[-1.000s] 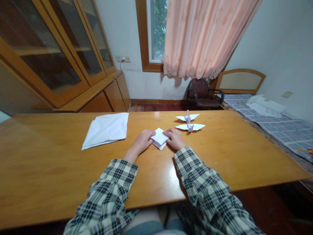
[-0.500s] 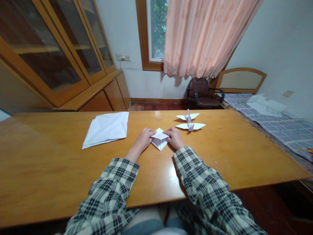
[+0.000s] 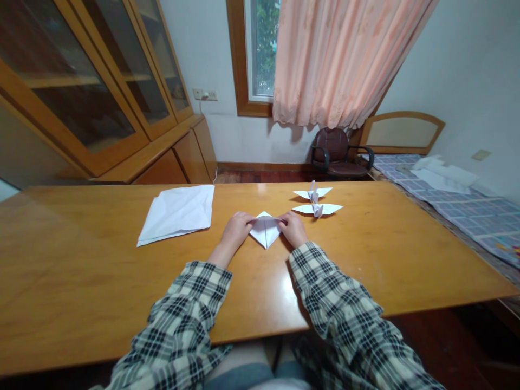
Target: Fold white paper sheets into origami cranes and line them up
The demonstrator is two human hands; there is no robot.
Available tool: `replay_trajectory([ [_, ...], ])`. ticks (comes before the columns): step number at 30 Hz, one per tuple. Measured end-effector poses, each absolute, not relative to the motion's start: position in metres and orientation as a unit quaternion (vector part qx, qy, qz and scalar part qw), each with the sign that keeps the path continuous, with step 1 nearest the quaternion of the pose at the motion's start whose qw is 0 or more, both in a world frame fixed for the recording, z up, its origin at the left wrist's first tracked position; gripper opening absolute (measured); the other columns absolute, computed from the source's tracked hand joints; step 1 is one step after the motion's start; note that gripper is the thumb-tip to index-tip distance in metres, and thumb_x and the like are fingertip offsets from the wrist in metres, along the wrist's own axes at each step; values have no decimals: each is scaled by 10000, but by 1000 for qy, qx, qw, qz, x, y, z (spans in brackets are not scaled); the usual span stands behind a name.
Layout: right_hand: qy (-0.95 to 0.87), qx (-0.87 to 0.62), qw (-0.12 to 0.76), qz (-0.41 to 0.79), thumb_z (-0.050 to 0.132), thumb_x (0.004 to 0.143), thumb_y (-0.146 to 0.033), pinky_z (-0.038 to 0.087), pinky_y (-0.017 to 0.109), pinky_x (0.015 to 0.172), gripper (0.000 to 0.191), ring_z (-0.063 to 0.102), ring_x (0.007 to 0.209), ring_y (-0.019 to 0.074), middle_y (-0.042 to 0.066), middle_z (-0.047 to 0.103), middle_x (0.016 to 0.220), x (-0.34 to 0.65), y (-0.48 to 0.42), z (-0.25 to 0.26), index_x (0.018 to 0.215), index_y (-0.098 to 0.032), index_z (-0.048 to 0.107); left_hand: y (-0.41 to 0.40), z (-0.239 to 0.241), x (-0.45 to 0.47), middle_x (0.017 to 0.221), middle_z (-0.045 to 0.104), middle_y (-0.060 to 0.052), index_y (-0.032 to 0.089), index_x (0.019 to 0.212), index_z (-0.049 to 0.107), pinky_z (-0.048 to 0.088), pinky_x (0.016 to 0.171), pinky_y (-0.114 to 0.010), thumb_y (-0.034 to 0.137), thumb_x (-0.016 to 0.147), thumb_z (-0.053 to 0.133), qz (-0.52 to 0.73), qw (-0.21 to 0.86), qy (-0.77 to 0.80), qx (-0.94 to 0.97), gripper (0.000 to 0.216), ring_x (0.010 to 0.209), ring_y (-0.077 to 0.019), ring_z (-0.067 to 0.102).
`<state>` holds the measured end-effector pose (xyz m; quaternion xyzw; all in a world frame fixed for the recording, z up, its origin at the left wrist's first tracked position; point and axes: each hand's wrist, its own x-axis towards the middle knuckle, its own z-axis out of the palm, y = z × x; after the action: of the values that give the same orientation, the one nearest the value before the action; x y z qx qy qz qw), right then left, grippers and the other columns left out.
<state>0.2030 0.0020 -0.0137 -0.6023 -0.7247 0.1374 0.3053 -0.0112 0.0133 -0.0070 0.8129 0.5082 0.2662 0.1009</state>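
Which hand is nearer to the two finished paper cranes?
Right. The right hand lies just before the cranes; the left hand is farther, beyond the folded paper.

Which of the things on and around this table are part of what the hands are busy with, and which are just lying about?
In use:
- folded paper, pressed flat on the table by the left hand and right hand
- stack of white sheets
- two finished paper cranes

Lying about:
- office chair
- papers on the bed
- glass-door cabinet
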Motion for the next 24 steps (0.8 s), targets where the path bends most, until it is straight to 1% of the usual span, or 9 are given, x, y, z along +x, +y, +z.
replay_trajectory([
  [7,-721,-620,290,109,515,866,-190,404,288,750,220,549,791,184,66,613,790,203,3,-15,810,-168,727,14,-10,-12,856,688,-76,183,843,725,482,824,-365,152,824,522,261,75,539,797,206,878,-236,602],
  [11,-721,-632,274,76,520,870,-235,385,303,747,235,521,796,200,69,592,765,200,1,-11,716,-183,690,14,-12,-9,826,674,-78,187,836,707,481,787,-350,205,852,521,257,53,558,787,187,847,-235,607],
  [13,-718,-637,273,59,527,869,-244,377,311,768,229,515,828,211,74,597,781,198,0,-9,706,-193,679,13,-12,-6,804,664,-81,190,825,697,479,770,-351,241,871,518,255,42,569,781,192,825,-239,604],
  [16,-712,-649,264,48,528,873,-256,366,323,784,218,518,862,221,84,614,818,196,-2,-5,723,-196,675,12,-13,-4,819,651,-90,188,831,689,472,797,-366,256,871,525,254,21,572,779,182,853,-252,593],
  [20,-712,-653,252,61,511,880,-254,355,324,780,206,539,848,221,84,636,802,194,-3,-2,759,-191,666,10,-13,-2,860,641,-102,176,853,676,468,820,-383,220,844,538,250,19,574,780,145,894,-269,581],
  [24,-692,-658,282,94,491,858,-200,354,308,754,162,555,816,211,59,646,811,190,-3,-2,939,-192,631,9,-13,0,883,655,-100,175,901,652,471,792,-365,236,862,526,242,38,589,770,145,879,-260,601],
])
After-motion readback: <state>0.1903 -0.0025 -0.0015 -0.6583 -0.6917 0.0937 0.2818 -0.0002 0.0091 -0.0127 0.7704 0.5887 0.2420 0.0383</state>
